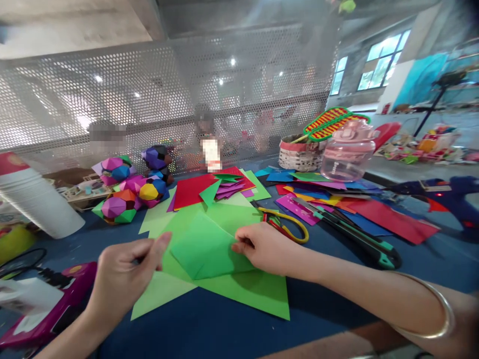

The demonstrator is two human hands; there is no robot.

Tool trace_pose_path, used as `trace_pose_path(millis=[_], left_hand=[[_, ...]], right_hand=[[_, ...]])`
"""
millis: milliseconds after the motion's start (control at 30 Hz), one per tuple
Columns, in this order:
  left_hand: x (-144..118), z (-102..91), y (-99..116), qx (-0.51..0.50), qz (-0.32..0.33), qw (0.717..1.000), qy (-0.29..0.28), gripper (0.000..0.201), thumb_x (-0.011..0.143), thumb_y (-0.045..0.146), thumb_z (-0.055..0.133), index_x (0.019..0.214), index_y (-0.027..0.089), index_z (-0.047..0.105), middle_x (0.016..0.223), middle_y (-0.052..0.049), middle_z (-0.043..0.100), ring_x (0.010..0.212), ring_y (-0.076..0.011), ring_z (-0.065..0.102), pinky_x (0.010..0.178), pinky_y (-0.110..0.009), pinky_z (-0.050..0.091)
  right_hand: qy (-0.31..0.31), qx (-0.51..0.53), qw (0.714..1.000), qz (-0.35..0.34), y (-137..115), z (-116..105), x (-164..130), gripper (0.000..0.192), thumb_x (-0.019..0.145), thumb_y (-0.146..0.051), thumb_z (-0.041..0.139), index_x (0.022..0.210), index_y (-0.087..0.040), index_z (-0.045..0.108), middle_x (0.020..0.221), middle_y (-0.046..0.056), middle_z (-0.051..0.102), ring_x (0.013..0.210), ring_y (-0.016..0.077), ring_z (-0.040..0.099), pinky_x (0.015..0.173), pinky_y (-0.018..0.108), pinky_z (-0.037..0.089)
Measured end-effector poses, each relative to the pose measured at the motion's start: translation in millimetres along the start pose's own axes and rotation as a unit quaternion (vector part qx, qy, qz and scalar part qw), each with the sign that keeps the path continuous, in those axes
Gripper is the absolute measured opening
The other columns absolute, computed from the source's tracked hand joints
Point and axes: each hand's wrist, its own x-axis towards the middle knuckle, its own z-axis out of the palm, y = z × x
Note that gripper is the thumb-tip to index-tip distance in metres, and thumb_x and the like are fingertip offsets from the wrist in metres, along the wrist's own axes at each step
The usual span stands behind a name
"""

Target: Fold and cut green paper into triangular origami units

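Note:
A folded sheet of green paper (205, 249) is tilted above the table, with a crease along its lower part. My right hand (267, 247) pinches its right edge between thumb and curled fingers. Just left of the paper, my left hand (127, 271) is closed, thumb against the bent fingers, and I see nothing in it. Larger light-green sheets (258, 294) lie overlapping underneath. Behind them is a red sheet (192, 192) with small green and purple folded pieces (230, 188). Yellow-handled scissors (290, 224) lie just beyond my right hand.
To the right are a utility knife (355, 237), coloured paper (389, 217), a glue gun (449, 197) and a pink bottle (348, 152) beside a woven basket (299, 154). Folded paper balls (116, 207), stacked paper cups (41, 194) and a purple device (56, 304) occupy the left.

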Motion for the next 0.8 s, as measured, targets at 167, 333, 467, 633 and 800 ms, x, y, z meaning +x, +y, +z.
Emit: trace_pose_path(millis=[167,333,467,633,800], left_hand=[[7,12.3,0,-0.045,0.267,0.96,-0.072,0.014,0.094,0.014,0.058,0.091,0.019,0.071,0.086,-0.003,0.071,0.079,-0.0139,0.068,0.073,-0.021,0.053],[13,42.2,-6,-0.073,0.304,0.909,-0.275,0.037,0.1,0.01,0.044,0.13,0.023,0.062,0.133,-0.01,0.062,0.123,-0.0213,0.059,0.101,-0.032,0.05],[13,45.9,-12,-0.094,0.311,0.891,-0.316,0.032,0.1,0.013,0.048,0.126,0.021,0.063,0.136,-0.012,0.061,0.133,-0.0253,0.051,0.108,-0.037,0.046],[12,44.0,-11,-0.097,0.332,0.875,-0.339,0.03,0.1,0.013,0.047,0.124,0.017,0.064,0.134,-0.014,0.062,0.136,-0.0266,0.049,0.109,-0.038,0.045],[13,44.8,-11,-0.095,0.295,0.876,-0.369,0.03,0.1,0.017,0.049,0.125,0.02,0.064,0.14,-0.012,0.059,0.131,-0.0254,0.054,0.106,-0.035,0.048]], right_hand=[[-0.003,-0.033,0.999,-0.022,-4,2,-3,0.038,0.089,-0.025,0.061,0.058,-0.019,0.04,0.051,-0.005,0.039,0.052,0.0105,0.035,0.051,0.028,0.02],[0.008,-0.062,0.994,-0.089,-3,6,-5,0.017,0.09,-0.021,0.057,0.073,-0.018,0.06,0.064,0.001,0.06,0.063,0.0149,0.053,0.055,0.029,0.023],[0.01,-0.109,0.987,-0.116,-2,8,-7,0.014,0.092,-0.019,0.055,0.082,-0.017,0.065,0.077,0.006,0.069,0.073,0.0203,0.062,0.058,0.03,0.027],[0.01,-0.145,0.982,-0.117,-3,10,-9,0.012,0.095,-0.018,0.055,0.088,-0.015,0.064,0.087,0.009,0.07,0.083,0.0233,0.065,0.066,0.031,0.035],[0.019,-0.169,0.982,-0.077,-6,6,-14,0.014,0.097,-0.027,0.06,0.09,-0.015,0.063,0.083,0.007,0.068,0.081,0.0236,0.065,0.065,0.031,0.037]])
